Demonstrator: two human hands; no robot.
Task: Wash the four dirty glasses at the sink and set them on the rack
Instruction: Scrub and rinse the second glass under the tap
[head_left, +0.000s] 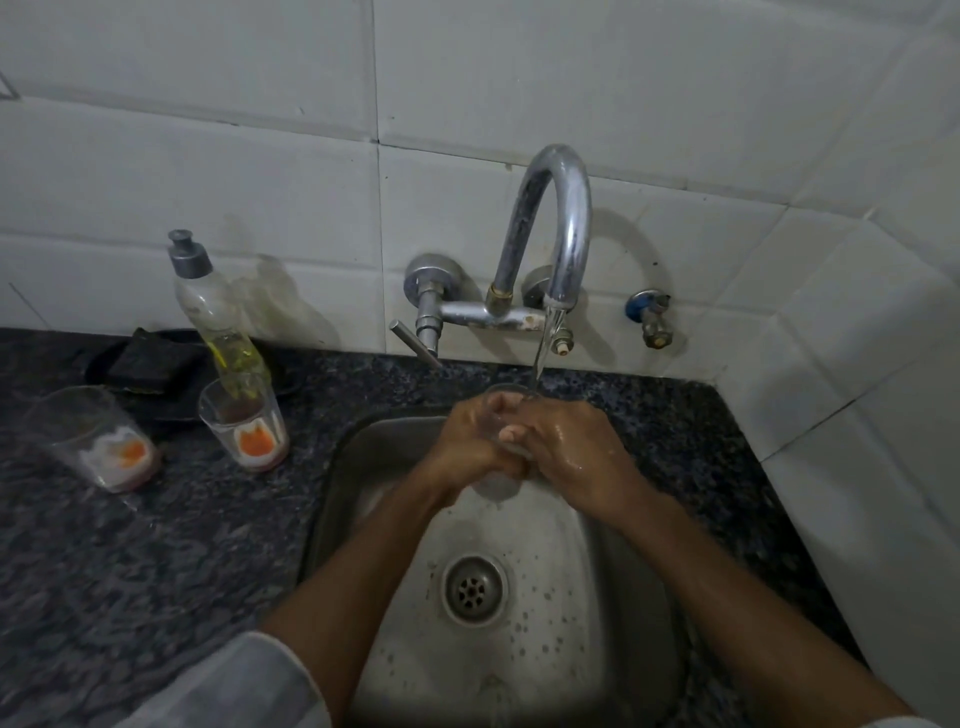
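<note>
Over the steel sink (597, 613), my left hand (470, 441) and my right hand (566, 447) wrap a clear glass (498, 483) from both sides. Its rim sits under the water running from the curved tap (563, 228), and most of its body is hidden by my fingers. Two dirty glasses stand on the dark counter to the left: one (244, 423) near the sink with an orange cat print and reddish dregs, another (93, 439) further left, same print. No rack is in view.
A dish-soap bottle (215, 322) stands behind the nearer glass, beside a dark sponge on a black tray (150, 364). White tiled walls close the back and right. The granite counter (130, 561) extends left of the sink. A small valve (652, 317) sticks out right of the tap.
</note>
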